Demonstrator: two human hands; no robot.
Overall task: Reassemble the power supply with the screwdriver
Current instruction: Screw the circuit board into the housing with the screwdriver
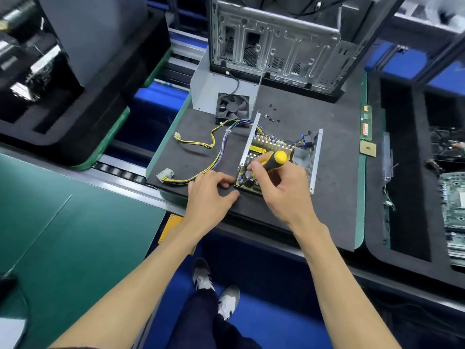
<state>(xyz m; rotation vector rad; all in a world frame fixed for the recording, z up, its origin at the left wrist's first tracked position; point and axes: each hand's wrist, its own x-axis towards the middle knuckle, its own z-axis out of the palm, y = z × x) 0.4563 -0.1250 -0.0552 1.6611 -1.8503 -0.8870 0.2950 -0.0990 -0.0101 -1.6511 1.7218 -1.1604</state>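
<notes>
Two bare hands work at the opened power supply [279, 159] on the dark foam mat [334, 177]. Right hand [281, 187] grips the yellow-and-black screwdriver [273, 159], tip down among the circuit board's parts. Left hand [214, 191], fingers loosely curled, rests against the supply's near corner. Loose screws [271, 114] lie behind; its cover [219, 94] holds the fan [232, 107].
</notes>
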